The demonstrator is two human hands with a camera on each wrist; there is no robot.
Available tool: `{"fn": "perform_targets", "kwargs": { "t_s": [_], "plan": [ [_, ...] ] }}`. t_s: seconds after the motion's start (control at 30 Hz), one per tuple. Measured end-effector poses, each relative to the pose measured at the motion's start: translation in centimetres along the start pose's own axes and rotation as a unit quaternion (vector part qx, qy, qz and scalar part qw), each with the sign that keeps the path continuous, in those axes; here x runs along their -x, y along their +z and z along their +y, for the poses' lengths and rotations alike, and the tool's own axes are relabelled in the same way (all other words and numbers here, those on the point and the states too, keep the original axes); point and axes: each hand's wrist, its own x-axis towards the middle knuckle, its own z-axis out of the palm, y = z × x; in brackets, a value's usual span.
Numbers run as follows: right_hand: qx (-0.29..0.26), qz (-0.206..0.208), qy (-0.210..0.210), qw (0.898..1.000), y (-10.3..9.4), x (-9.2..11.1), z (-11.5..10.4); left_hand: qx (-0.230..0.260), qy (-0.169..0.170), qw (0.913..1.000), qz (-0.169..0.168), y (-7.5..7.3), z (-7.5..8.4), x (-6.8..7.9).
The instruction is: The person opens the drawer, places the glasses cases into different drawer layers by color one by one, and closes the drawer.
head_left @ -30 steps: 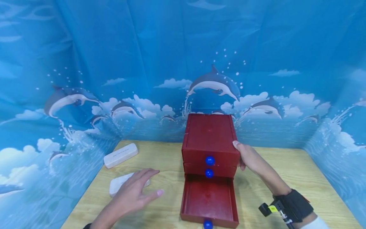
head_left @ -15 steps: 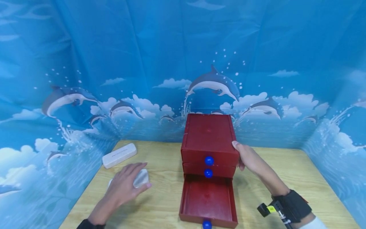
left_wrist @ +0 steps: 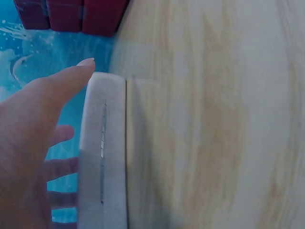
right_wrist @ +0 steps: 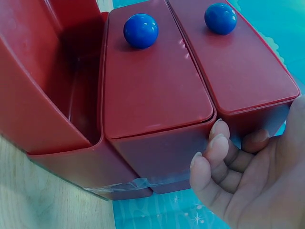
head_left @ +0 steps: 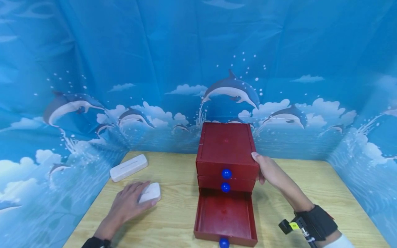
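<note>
My left hand (head_left: 125,203) reaches over a white glasses case (head_left: 151,192) on the table, its fingers spread and relaxed. In the left wrist view the thumb (left_wrist: 66,86) comes right up to the case's end corner, and a gap shows below it. The other fingertips lie at the case's far long side. My right hand (head_left: 270,171) grips a dark red drawer cabinet (head_left: 227,143) by its right front edge. Its thumb lies on the top edge, and the fingertips (right_wrist: 217,148) curl against the side wall. The cabinet's bottom drawer (head_left: 225,215) is pulled out with nothing in it.
A second white glasses case (head_left: 128,168) with printed text lies farther back on the left. Blue ball knobs (head_left: 226,174) stick out from the drawer fronts. A blue dolphin curtain (head_left: 173,86) stands behind and beside the wooden table (head_left: 176,206).
My left hand has moved left and down onto the nearer glasses case, drawing back so the case's right end shows. The right hand and the cabinet have stayed in place.
</note>
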Motion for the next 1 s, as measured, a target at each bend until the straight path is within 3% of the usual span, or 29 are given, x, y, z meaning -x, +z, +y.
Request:
{"fn": "perform_targets", "kwargs": {
  "t_s": [0.27, 0.57, 1.0],
  "plan": [
    [-0.002, 0.001, 0.001, 1.000, 0.0, 0.0, 0.0, -0.004, -0.017, 0.9997, -0.017, 0.8, -0.7, 0.3],
    [-0.006, 0.000, 0.000, 1.000, 0.1, 0.1, 0.1, 0.007, 0.005, 0.9999, 0.013, 1.4, -1.4, 0.3],
    [-0.005, 0.004, -0.002, 1.000, 0.1, 0.1, 0.2, -0.022, -0.016, 0.9993, 0.024, 1.8, -0.4, -0.3]
  ]
}}
